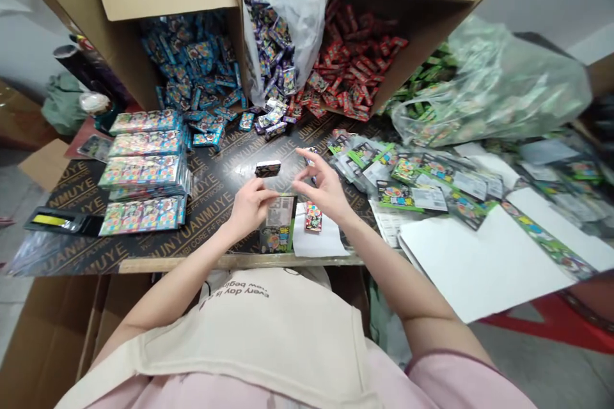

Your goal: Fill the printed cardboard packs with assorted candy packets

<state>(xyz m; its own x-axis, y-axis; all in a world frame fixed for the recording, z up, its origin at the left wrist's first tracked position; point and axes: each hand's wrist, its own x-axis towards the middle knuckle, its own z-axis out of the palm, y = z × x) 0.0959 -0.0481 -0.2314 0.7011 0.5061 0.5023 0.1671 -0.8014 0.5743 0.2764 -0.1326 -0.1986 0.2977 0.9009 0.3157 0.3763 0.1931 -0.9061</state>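
My left hand (pixel 250 208) pinches the upper edge of a clear packet (pixel 279 220) with a green and black label, which hangs at the table's front edge. To its right my right hand (pixel 323 185) has its thumb and fingers apart, with nothing seen between them. Just beyond my left hand lies a small dark box (pixel 268 169). A small red pack (pixel 313 217) rests on white paper (pixel 316 243) below my right hand. Partly behind my right fingers is a small purple pack (pixel 311 156).
Stacked multicoloured packs (pixel 144 176) stand at the left. Behind are a carton of blue packs (pixel 192 64), purple packs in a clear bag (pixel 292 6) and a carton of red packs (pixel 357 64). Flat labelled packets (pixel 407 195) and white sheets (pixel 470 249) spread at the right.
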